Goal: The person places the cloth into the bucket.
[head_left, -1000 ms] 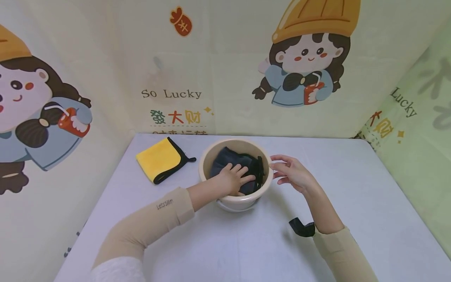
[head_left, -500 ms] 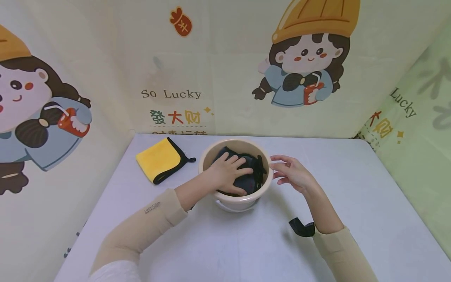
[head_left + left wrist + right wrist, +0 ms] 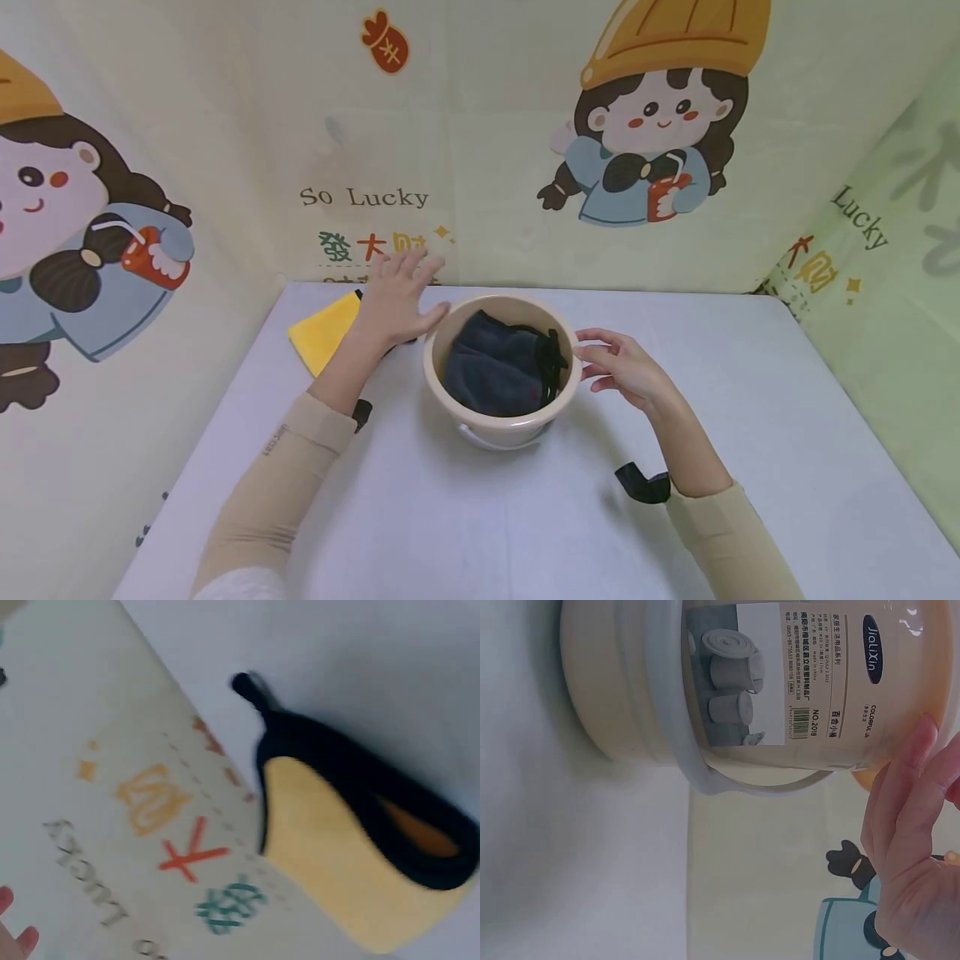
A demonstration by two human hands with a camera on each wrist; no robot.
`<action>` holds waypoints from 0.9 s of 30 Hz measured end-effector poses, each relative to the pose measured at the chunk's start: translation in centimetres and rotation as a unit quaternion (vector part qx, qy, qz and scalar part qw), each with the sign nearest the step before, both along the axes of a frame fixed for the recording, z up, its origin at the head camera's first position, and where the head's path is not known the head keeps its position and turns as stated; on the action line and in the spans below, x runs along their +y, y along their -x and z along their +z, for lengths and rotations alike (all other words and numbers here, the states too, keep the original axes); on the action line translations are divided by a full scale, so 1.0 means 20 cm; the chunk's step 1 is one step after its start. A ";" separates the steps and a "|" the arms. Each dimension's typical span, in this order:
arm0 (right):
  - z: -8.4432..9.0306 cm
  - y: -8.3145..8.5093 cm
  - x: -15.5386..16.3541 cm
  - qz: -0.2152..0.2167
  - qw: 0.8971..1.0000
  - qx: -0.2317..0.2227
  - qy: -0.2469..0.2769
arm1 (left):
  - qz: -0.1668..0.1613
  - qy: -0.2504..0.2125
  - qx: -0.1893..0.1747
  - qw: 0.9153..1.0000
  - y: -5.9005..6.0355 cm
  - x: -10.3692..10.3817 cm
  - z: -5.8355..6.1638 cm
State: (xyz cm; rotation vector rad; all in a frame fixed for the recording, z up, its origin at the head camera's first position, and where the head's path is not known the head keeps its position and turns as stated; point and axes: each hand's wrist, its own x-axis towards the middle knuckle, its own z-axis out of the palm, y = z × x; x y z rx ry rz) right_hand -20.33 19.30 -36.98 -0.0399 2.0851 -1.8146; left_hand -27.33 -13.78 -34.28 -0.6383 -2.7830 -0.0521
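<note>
Now left hand (image 3: 395,300) hovers open, fingers spread, holding nothing, above yellow cloth (image 3: 324,333) left of bucket (image 3: 501,427). Right hand (image 3: 622,369), fingers relaxed, touches bucket's right rim. Dark cloth (image 3: 498,373) lies inside bucket.

- The beige bucket (image 3: 501,417) is standing mid-table, blocking the straight path between both hands.
- The yellow cloth (image 3: 324,330) is lying just left of it, near the backdrop wall (image 3: 480,167).
- Bare table (image 3: 487,525) is lying open in front.
</note>
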 end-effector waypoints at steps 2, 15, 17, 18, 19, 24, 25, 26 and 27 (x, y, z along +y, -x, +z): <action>0.00 0.00 0.00 0.000 1.000 0.000 0.000 | 0.044 -0.026 0.010 0.999 0.03 -0.08 -0.05; -0.01 0.00 0.00 0.000 1.000 0.003 0.009 | 0.199 -0.060 -0.114 0.972 0.06 -0.40 -0.48; -0.01 0.00 0.00 -0.001 1.000 0.002 0.008 | 0.204 -0.063 -0.136 0.968 0.05 -0.42 -0.53; -0.01 0.00 0.00 0.000 1.000 0.001 0.009 | 0.206 -0.063 -0.144 0.966 0.04 -0.43 -0.55; -0.01 0.00 0.00 0.000 1.000 0.001 0.009 | 0.207 -0.064 -0.153 0.964 0.04 -0.44 -0.56; -0.02 0.00 0.00 0.000 1.000 0.003 0.012 | 0.216 -0.060 -0.186 0.957 0.03 -0.45 -0.62; -0.02 0.00 0.00 0.000 1.000 0.003 0.014 | 0.217 -0.059 -0.192 0.955 0.02 -0.45 -0.63; -0.02 0.00 0.00 0.000 1.000 0.003 0.014 | 0.217 -0.058 -0.197 0.954 0.02 -0.45 -0.63; -0.02 0.00 0.00 0.000 1.000 0.004 0.014 | 0.217 -0.059 -0.202 0.953 0.02 -0.45 -0.64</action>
